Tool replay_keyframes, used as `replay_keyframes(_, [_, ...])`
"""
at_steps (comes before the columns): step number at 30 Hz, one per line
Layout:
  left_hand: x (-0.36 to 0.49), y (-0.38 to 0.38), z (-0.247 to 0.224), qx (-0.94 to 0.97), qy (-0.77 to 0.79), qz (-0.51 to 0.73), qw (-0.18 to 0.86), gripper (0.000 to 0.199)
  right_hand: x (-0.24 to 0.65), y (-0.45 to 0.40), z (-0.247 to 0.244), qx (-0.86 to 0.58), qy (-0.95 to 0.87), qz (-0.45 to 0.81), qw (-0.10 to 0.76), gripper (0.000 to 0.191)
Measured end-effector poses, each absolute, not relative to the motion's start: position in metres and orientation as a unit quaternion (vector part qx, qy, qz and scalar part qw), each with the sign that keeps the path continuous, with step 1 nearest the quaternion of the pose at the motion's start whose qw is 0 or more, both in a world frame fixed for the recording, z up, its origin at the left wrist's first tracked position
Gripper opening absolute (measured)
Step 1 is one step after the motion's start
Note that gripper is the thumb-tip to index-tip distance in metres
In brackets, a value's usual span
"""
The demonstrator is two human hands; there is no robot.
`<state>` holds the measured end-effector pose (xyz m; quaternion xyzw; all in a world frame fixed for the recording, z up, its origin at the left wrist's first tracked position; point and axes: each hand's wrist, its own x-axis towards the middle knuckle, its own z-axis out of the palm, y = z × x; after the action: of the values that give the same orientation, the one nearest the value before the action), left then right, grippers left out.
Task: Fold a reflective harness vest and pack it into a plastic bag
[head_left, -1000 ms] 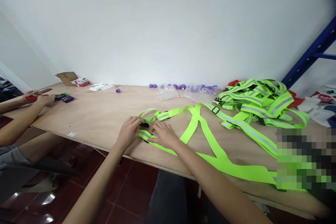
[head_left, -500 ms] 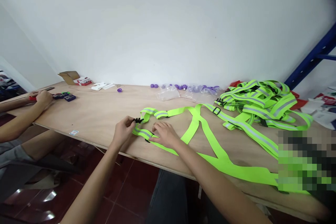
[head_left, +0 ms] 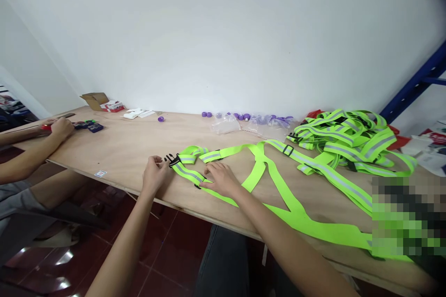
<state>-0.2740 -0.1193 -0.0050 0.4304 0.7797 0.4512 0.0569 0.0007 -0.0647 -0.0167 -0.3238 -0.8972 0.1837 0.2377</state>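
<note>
A neon-yellow reflective harness (head_left: 259,151) with grey stripes lies spread across the wooden table. Its black side-release buckle (head_left: 172,160) rests at the left end, prongs pointing left. Just left of those prongs is my left hand (head_left: 154,175), fingers loosely bent and a small gap between them and the buckle. My right hand (head_left: 223,178) lies over the lower strap with its fingers spread, the thumb touching the strap close to a black slider (head_left: 197,186). Another slider (head_left: 287,150) sits on the upper strap. A pixelated patch hides the harness's right end.
A heap of similar harnesses (head_left: 348,134) fills the back right. Purple caps and clear plastic bags (head_left: 226,124) line the wall. An open cardboard box (head_left: 95,100) stands back left. A co-worker's hands (head_left: 62,128) work at the far left, beside dark items (head_left: 95,127).
My left hand has let go of the buckle and moved slightly left. The buckle now lies flatter, farther left, with its prongs showing. My right hand has stayed nearly in place.
</note>
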Motion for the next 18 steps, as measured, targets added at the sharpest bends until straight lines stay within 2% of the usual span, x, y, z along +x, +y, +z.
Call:
replay_keyframes(3, [-0.254, -0.124, 0.000, 0.459, 0.760, 0.460, -0.024, 0.039, 0.001, -0.066, -0.016, -0.327, -0.896, 0.186, 0.236, 0.037])
replay_keyframes(6, [-0.217, -0.135, 0.004, 0.598, 0.664, 0.438, -0.096, 0.022, 0.003, -0.066, -0.015, -0.325, -0.895, 0.187, 0.240, 0.035])
replay_keyframes(9, [-0.179, -0.144, -0.002, 0.721, 0.594, 0.355, -0.043, 0.025, 0.004, -0.066, -0.016, -0.314, -0.895, 0.187, 0.256, 0.028])
replay_keyframes(14, [-0.155, -0.145, -0.022, 0.678, 0.702, 0.217, -0.019, 0.051, 0.006, -0.062, -0.018, -0.331, -0.870, 0.213, 0.296, 0.007])
replay_keyframes(18, [-0.152, -0.143, -0.026, 0.661, 0.732, 0.161, -0.016, 0.059, 0.009, -0.051, -0.008, -0.368, -0.841, 0.191, 0.347, 0.011])
